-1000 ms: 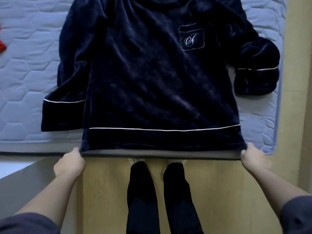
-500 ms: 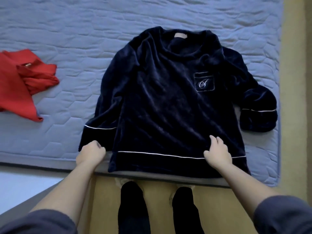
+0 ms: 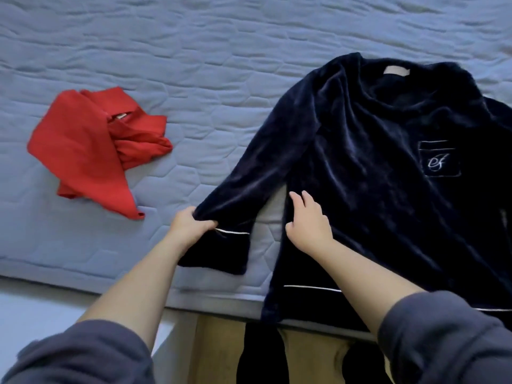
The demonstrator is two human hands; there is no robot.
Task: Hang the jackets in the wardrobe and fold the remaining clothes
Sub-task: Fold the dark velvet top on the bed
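A navy velvet top [image 3: 368,173] with white piping and a monogrammed chest pocket lies face up on the blue quilted mattress [image 3: 221,56]. Its hem hangs over the near edge. My left hand [image 3: 188,227] grips the top's left sleeve just above the cuff, pulling it out sideways. My right hand [image 3: 307,220] rests with straight fingers on the body of the top beside that sleeve. The top's other sleeve runs out of frame on the right.
A crumpled red garment [image 3: 91,148] lies on the mattress to the left. Below the mattress edge are a wooden floor [image 3: 219,353], my dark trouser legs and a pale surface at the lower left.
My left hand has taken hold of the sleeve and drawn it away from the body. My right hand moved from the hem up and left onto the side. The view swung left.
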